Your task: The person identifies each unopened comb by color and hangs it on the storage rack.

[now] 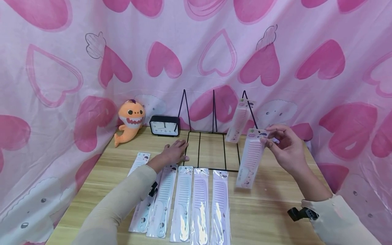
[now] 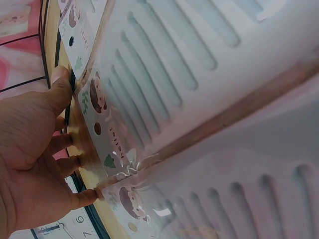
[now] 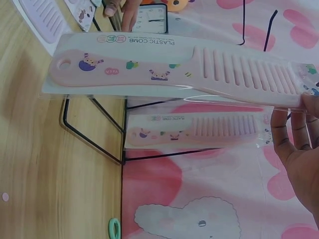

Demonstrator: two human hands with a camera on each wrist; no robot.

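Observation:
My right hand (image 1: 286, 146) pinches the top edge of a packaged pink comb (image 1: 251, 156), held upright at the right front of a black wire rack (image 1: 211, 132). In the right wrist view the pack (image 3: 129, 74) reads "PLASTIC COMB". Another packaged pink comb (image 1: 236, 120) hangs behind it on the rack's right prong. My left hand (image 1: 174, 153) rests at the rack's left side with fingers spread, holding nothing. Just in front of it lie packaged combs in a row, among them a blue comb (image 1: 182, 200) and a purple comb (image 1: 219, 204).
Behind the left hand stands a black-framed clock (image 1: 164, 126), with an orange shark plush (image 1: 130, 119) to its left. A small green ring (image 3: 114, 228) lies on the wooden table (image 1: 269, 204) near its back edge. A pink heart-patterned curtain (image 1: 190, 34) encloses the back and sides.

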